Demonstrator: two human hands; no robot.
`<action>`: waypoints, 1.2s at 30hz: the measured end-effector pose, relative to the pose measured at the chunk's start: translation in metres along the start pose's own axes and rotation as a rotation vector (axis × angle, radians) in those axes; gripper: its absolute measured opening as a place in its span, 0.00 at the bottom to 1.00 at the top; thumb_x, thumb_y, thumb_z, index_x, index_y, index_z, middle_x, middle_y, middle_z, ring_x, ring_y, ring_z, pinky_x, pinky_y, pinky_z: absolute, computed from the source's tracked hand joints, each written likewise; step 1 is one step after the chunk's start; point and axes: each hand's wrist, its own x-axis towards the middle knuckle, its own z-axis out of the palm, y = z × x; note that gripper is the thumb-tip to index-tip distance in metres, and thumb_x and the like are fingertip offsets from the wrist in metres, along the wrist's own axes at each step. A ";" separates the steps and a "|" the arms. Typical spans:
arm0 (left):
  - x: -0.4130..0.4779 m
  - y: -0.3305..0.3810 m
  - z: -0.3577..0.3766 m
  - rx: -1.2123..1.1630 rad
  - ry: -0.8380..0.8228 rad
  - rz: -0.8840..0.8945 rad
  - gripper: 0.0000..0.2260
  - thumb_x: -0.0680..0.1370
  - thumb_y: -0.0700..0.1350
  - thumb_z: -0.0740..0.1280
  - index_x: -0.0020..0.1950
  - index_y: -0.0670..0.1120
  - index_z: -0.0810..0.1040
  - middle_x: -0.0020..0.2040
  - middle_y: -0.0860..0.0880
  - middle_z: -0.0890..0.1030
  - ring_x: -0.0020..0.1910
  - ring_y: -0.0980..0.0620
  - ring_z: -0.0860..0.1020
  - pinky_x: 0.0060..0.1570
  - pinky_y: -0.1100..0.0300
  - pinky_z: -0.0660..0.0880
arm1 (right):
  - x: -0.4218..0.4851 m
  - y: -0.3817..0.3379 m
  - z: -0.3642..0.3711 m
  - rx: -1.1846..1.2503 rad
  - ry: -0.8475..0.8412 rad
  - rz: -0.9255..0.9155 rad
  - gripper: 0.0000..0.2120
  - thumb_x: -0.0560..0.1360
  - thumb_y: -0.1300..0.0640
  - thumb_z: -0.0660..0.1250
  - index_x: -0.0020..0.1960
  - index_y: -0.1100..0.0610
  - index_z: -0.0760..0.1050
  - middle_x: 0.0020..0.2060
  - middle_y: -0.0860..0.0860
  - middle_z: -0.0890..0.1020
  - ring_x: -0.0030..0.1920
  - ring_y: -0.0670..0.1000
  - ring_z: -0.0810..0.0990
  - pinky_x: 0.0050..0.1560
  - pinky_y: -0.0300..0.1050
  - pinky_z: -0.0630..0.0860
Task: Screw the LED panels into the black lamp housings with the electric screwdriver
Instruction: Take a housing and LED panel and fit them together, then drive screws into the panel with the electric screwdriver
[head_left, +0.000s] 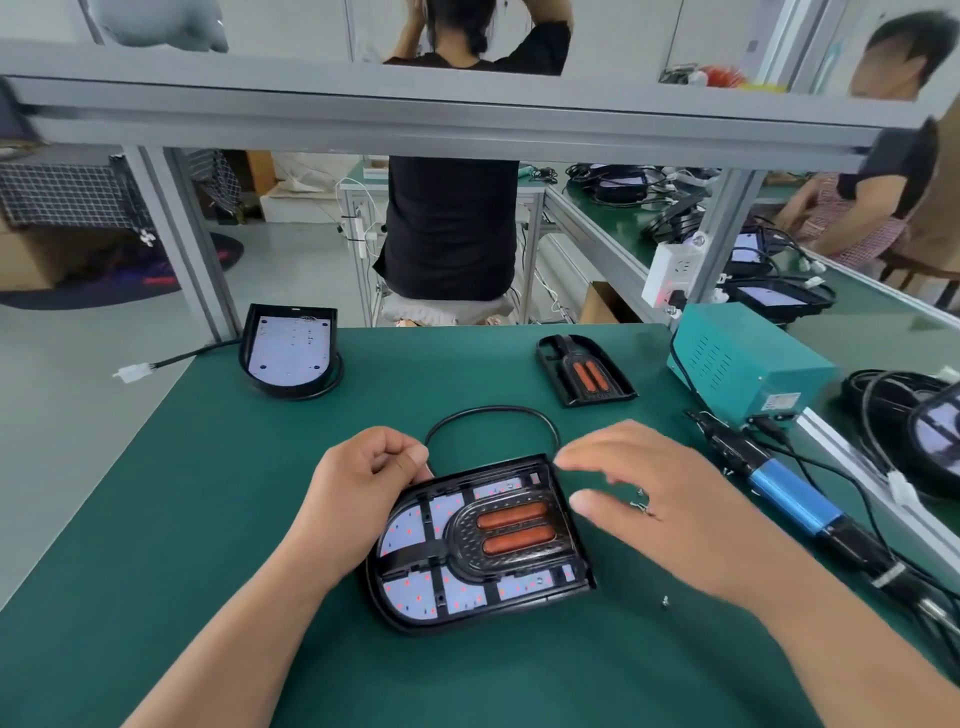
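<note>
A black lamp housing (478, 545) lies on the green mat in front of me, with a white LED panel and a black frame with two orange strips inside it. My left hand (358, 488) grips its far left edge. My right hand (644, 493) hovers open just right of the housing, fingers spread, holding nothing. The electric screwdriver (779, 483), blue and black, lies on the mat to the right. Small screws (641, 506) lie by my right hand. A second housing with a bare LED panel (288, 353) sits at the back left.
A loose black frame with orange strips (584, 371) lies at the back right. A teal power box (743, 358) stands at the right edge. Cables and more lamps (924, 426) crowd the far right. Two people sit beyond the bench frame.
</note>
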 end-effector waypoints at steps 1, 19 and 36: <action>-0.001 0.000 0.001 0.001 -0.002 0.000 0.11 0.82 0.44 0.71 0.42 0.56 0.84 0.39 0.51 0.88 0.35 0.56 0.82 0.44 0.52 0.81 | -0.009 0.012 -0.010 -0.063 0.105 0.087 0.12 0.82 0.46 0.69 0.64 0.42 0.81 0.60 0.32 0.78 0.62 0.37 0.76 0.60 0.30 0.68; 0.002 0.007 -0.012 -0.391 0.078 -0.035 0.09 0.83 0.35 0.68 0.55 0.45 0.87 0.42 0.46 0.87 0.40 0.52 0.85 0.41 0.63 0.82 | -0.095 0.131 -0.074 -0.370 0.100 0.722 0.11 0.71 0.38 0.76 0.47 0.37 0.76 0.35 0.39 0.81 0.30 0.47 0.79 0.33 0.48 0.75; -0.006 0.020 -0.004 -0.274 -0.081 0.003 0.06 0.80 0.33 0.71 0.52 0.43 0.86 0.45 0.42 0.88 0.45 0.45 0.88 0.46 0.62 0.83 | 0.030 0.009 -0.027 1.652 0.860 0.452 0.03 0.79 0.62 0.70 0.50 0.56 0.77 0.37 0.50 0.80 0.38 0.49 0.80 0.48 0.45 0.81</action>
